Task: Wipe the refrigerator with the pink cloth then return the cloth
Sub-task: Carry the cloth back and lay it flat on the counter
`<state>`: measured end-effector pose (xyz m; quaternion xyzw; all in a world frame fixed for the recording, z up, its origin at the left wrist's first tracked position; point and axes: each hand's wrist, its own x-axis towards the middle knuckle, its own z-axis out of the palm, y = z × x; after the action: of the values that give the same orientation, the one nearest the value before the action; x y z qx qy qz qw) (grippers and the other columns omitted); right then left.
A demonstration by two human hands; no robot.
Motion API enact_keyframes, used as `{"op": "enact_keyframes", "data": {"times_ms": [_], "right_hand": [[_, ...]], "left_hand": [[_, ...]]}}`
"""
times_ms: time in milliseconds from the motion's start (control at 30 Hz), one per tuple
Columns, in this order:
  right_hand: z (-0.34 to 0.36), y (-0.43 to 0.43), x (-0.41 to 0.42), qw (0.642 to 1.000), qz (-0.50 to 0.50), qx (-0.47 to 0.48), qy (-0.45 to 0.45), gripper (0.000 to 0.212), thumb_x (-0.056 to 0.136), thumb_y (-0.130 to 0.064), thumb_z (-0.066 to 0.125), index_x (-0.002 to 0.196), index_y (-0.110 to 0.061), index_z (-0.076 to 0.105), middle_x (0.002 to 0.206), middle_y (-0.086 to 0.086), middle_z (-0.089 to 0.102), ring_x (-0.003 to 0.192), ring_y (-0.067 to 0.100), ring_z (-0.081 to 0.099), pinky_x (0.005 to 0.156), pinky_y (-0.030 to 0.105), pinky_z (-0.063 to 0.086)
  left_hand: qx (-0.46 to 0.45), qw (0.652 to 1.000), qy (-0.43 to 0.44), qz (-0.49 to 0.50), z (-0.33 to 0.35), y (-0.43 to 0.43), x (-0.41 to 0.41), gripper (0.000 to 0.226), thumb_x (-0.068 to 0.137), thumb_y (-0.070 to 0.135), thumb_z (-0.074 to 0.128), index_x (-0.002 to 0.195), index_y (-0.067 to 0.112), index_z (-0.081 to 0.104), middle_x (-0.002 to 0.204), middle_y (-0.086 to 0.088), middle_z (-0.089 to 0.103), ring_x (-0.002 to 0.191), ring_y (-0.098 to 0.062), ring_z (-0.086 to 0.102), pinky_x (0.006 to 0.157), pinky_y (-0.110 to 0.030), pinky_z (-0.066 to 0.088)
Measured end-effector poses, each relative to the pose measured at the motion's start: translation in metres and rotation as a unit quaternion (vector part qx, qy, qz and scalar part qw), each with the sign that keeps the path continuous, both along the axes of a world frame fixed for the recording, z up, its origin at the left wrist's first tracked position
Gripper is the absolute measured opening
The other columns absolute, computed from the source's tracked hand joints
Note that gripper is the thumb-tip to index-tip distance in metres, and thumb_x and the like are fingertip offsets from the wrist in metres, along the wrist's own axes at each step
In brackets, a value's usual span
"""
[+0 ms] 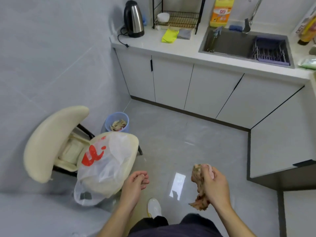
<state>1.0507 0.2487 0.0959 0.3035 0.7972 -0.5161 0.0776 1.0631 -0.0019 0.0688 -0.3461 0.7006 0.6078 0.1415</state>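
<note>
- The right hand gripped the crumpled pink cloth, fingers curled round its middle, with loose ends showing above and below.
- The left hand held nothing, its fingers loosely curled.
- No refrigerator showed, so I could not tell whether the cloth was going out or back. Either way, gathering in the hanging tail would serve best.
- A white worktop ran along the far wall, with a kettle at its left end and a sink rightward.
- On the grey floor stood a cream chair bearing a plastic bag.
</note>
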Motion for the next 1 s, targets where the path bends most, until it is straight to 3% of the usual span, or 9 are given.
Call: {"op": "enact_keyframes", "data": {"times_ms": [67, 233, 333, 400, 600, 767, 900, 1000], "right_hand": [[0.002, -0.01, -0.027, 1.0, -0.006, 0.007, 0.014, 0.04, 0.102, -0.03, 0.053, 0.076, 0.0, 0.055, 0.071, 0.019, 0.061, 0.054, 0.015, 0.057, 0.062, 0.04, 0.053], [0.006, -0.027, -0.093, 0.999, -0.029, -0.008, 0.032, 0.041, 0.103, -0.027, 0.055, 0.081, 0.007, 0.056, 0.065, 0.012, 0.057, 0.047, 0.004, 0.055, 0.047, 0.02, 0.045], [-0.004, -0.03, -0.137, 0.998, -0.027, -0.013, 0.046, 0.044, 0.103, -0.036, 0.057, 0.083, 0.003, 0.06, 0.077, 0.017, 0.066, 0.075, 0.027, 0.066, 0.07, 0.04, 0.055], [-0.009, -0.028, -0.172, 0.999, -0.025, -0.019, 0.043, 0.043, 0.103, -0.039, 0.057, 0.082, -0.001, 0.061, 0.08, 0.015, 0.068, 0.08, 0.03, 0.066, 0.074, 0.045, 0.055], [-0.009, -0.009, -0.296, 0.999, 0.012, -0.034, 0.037, 0.036, 0.103, -0.041, 0.057, 0.077, -0.018, 0.067, 0.072, 0.003, 0.073, 0.071, 0.026, 0.072, 0.068, 0.042, 0.057], [0.006, 0.012, -0.388, 0.997, 0.063, -0.024, 0.035, 0.036, 0.105, -0.037, 0.057, 0.078, -0.014, 0.067, 0.072, 0.008, 0.071, 0.069, 0.033, 0.069, 0.057, 0.036, 0.053], [0.016, 0.022, -0.454, 0.995, 0.086, -0.018, 0.035, 0.039, 0.105, -0.038, 0.054, 0.079, -0.009, 0.065, 0.069, 0.013, 0.068, 0.054, 0.025, 0.062, 0.051, 0.038, 0.053], [0.019, 0.022, -0.497, 0.996, 0.086, -0.026, 0.024, 0.04, 0.104, -0.04, 0.053, 0.079, -0.009, 0.063, 0.07, 0.014, 0.069, 0.051, 0.032, 0.061, 0.05, 0.042, 0.056]], "left_hand": [[-0.006, 1.0, 0.003, -0.018, 0.001, -0.01, -0.032, 0.027, 0.105, 0.005, 0.049, 0.103, 0.012, 0.074, 0.103, -0.009, 0.075, 0.098, -0.023, 0.073, 0.086, -0.033, 0.058], [-0.012, 1.0, 0.008, -0.021, 0.005, -0.022, -0.103, 0.028, 0.105, 0.002, 0.047, 0.104, 0.009, 0.074, 0.104, -0.011, 0.075, 0.097, -0.026, 0.073, 0.089, -0.038, 0.059], [-0.015, 1.0, 0.014, -0.016, 0.005, -0.02, -0.148, 0.028, 0.106, 0.003, 0.046, 0.105, 0.009, 0.074, 0.103, -0.011, 0.075, 0.096, -0.027, 0.072, 0.089, -0.038, 0.059], [-0.017, 1.0, 0.015, -0.016, 0.002, -0.017, -0.182, 0.028, 0.106, 0.003, 0.046, 0.106, 0.008, 0.073, 0.103, -0.012, 0.075, 0.096, -0.026, 0.072, 0.087, -0.036, 0.059], [-0.012, 1.0, 0.016, 0.008, 0.003, 0.004, -0.296, 0.027, 0.105, 0.001, 0.046, 0.103, 0.007, 0.072, 0.102, -0.014, 0.075, 0.096, -0.028, 0.071, 0.087, -0.038, 0.058], [-0.001, 0.999, 0.007, 0.034, 0.005, 0.023, -0.382, 0.026, 0.104, 0.002, 0.048, 0.101, 0.009, 0.073, 0.104, -0.015, 0.075, 0.101, -0.032, 0.072, 0.095, -0.046, 0.057], [-0.012, 0.999, 0.005, 0.049, 0.009, 0.03, -0.44, 0.028, 0.102, 0.002, 0.049, 0.097, 0.011, 0.074, 0.1, -0.011, 0.076, 0.1, -0.03, 0.073, 0.095, -0.045, 0.059], [-0.009, 0.999, 0.005, 0.044, 0.009, 0.029, -0.477, 0.026, 0.103, 0.002, 0.049, 0.099, 0.011, 0.074, 0.101, -0.011, 0.076, 0.1, -0.03, 0.073, 0.096, -0.046, 0.059]]}}
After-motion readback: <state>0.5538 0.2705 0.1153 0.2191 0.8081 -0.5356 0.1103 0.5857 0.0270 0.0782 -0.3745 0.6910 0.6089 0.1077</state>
